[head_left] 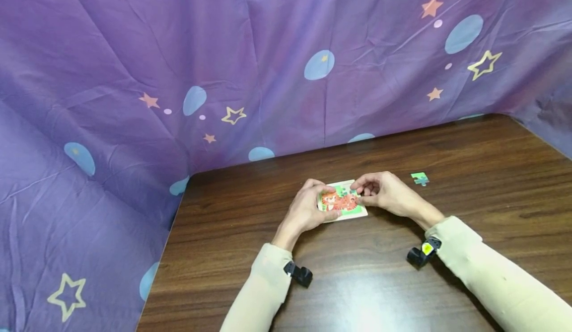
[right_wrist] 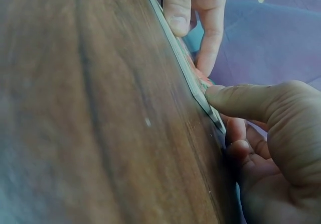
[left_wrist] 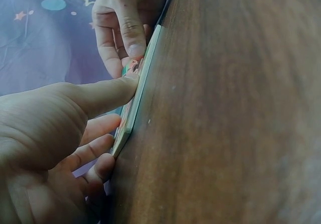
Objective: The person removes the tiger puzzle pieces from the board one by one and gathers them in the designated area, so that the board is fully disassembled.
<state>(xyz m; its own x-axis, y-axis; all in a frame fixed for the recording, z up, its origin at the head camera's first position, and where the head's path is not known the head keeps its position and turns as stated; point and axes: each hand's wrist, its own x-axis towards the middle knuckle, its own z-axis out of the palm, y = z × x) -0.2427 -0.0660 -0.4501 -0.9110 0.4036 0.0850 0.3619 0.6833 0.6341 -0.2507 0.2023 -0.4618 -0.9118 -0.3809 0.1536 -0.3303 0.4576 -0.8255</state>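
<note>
A small jigsaw puzzle (head_left: 344, 203) with an orange tiger-like animal on green sits in a pale tray (head_left: 357, 215) on the table. My left hand (head_left: 308, 207) holds the tray from its left, thumb at the near edge and fingers toward the far side. At the tray's right side, my right hand (head_left: 388, 193) pinches a puzzle piece between thumb and index finger, right over the picture; the fingers largely hide this piece. In the right wrist view, the right thumb (right_wrist: 241, 101) lies at the tray's edge. A loose green and blue puzzle piece (head_left: 420, 178) lies beyond my right hand.
The brown wooden table (head_left: 214, 252) extends around the tray. A purple cloth (head_left: 268, 74) with stars and ovals hangs along the table's back and left edges. Black camera straps (head_left: 298, 274) sit on both wrists over pale sleeves.
</note>
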